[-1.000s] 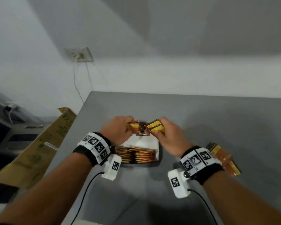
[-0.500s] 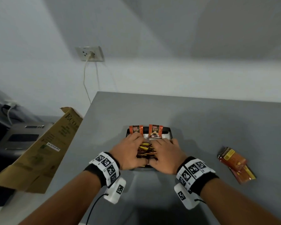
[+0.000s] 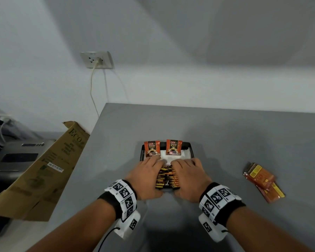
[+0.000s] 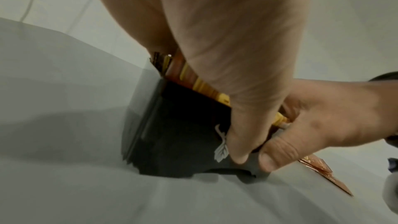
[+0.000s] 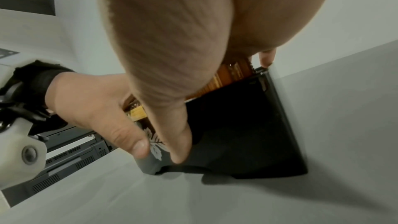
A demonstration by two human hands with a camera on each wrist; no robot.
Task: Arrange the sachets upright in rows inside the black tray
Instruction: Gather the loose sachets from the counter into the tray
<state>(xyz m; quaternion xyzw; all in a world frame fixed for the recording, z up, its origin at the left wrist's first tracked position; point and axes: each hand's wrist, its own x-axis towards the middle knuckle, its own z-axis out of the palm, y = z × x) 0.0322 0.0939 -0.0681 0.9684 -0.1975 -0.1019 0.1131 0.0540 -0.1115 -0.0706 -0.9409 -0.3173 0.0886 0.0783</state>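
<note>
Now the left hand (image 3: 145, 176) and right hand (image 3: 188, 177) lie flat, fingers out, on the packed sachets (image 3: 166, 179) standing in the black tray (image 3: 191, 151) on the gray counter (image 3: 225, 135). Both thumbs press the tray's front wall. More sachets, the loose pile (image 3: 263, 180), lie well apart on the right.

1. You face a plain white wall (image 3: 189, 42) crossed by soft grey shadows.
2. At your 11 o'clock, a wall socket (image 3: 96, 60) holds one plugged cable (image 3: 92, 91).
3. A grey table (image 3: 225, 135) lies at 12.
4. At 9 o'clock, a cardboard box (image 3: 44, 171) leans beside a grey machine (image 3: 16, 157).
</note>
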